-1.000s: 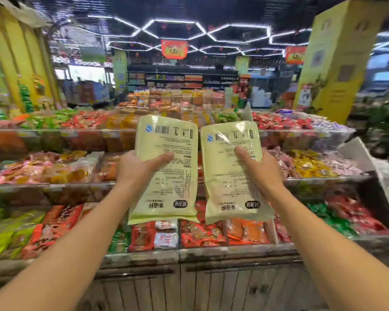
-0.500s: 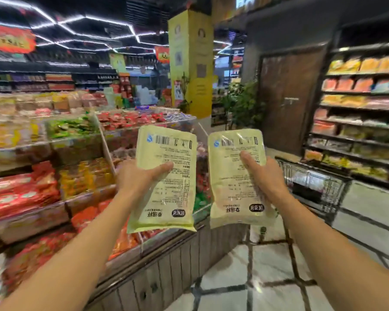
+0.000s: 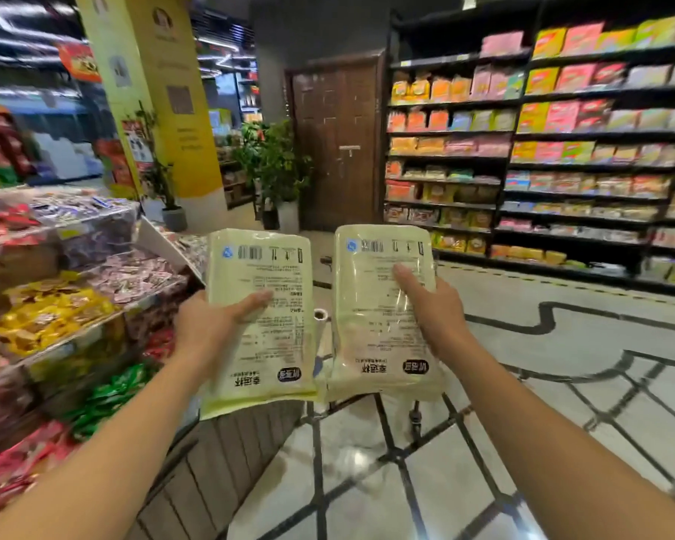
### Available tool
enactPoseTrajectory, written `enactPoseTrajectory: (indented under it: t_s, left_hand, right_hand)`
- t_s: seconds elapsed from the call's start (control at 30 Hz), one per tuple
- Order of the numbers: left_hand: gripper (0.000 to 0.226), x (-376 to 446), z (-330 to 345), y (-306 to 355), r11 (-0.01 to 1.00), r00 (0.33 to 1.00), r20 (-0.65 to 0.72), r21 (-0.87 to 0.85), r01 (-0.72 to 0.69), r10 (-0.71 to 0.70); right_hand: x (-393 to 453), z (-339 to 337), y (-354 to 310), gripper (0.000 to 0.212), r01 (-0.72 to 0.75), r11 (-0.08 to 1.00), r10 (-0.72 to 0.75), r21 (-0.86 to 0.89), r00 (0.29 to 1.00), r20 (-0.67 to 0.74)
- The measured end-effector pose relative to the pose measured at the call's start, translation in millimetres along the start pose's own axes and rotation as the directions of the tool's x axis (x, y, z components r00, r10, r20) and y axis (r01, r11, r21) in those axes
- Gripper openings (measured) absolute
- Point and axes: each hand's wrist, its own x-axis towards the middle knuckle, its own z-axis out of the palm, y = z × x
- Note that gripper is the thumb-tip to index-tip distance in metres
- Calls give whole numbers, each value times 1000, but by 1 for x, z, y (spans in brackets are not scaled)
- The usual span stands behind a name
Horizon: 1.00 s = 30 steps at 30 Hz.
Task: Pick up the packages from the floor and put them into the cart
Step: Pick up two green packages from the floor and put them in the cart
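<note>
Two grips are closed, each on one pale package: the left hand (image 3: pixel 211 325) holds the left package (image 3: pixel 262 305), the right hand (image 3: pixel 437 313) the right package (image 3: pixel 382 305), both upright, long axis vertical. Just behind them only small cart (image 3: pixel 320 317) parts show, so I judge it straight ahead, equally near both hands.

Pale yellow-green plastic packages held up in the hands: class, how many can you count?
2. One pale yellow-green plastic package in the left hand, one in the right hand. Others may be hidden behind them.
</note>
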Motion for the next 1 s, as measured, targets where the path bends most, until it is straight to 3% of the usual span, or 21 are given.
enactPoseTrajectory:
  t_s: [0.17, 0.3, 0.47, 0.7, 0.87, 1.0]
  left_hand:
    - [42, 76, 93, 2, 995, 994, 106, -100, 6, 5]
    - [52, 150, 162, 15, 998, 983, 185, -64, 4, 8]
    - [55, 227, 257, 29, 999, 970, 241, -47, 17, -5]
    - [91, 306, 410, 36, 998, 951, 307, -33, 46, -34]
    - [91, 344, 531, 33, 1000, 956, 294, -16, 11, -5]
    - [81, 371, 618, 35, 995, 958, 276, -41, 89, -74]
  right_hand:
    - [99, -31, 20, 62, -12, 1000, 12, -3, 996, -91]
    - [187, -57, 18, 50, -54, 998, 50, -20, 986, -161]
    - [279, -107, 22, 35, 1, 996, -20, -85, 974, -226]
    - [408, -190, 66, 43, 16, 992, -53, -125, 954, -296]
    - [508, -253, 101, 44, 11, 993, -46, -113, 950, -308]
    - [587, -301, 117, 46, -33, 996, 5, -89, 955, -295]
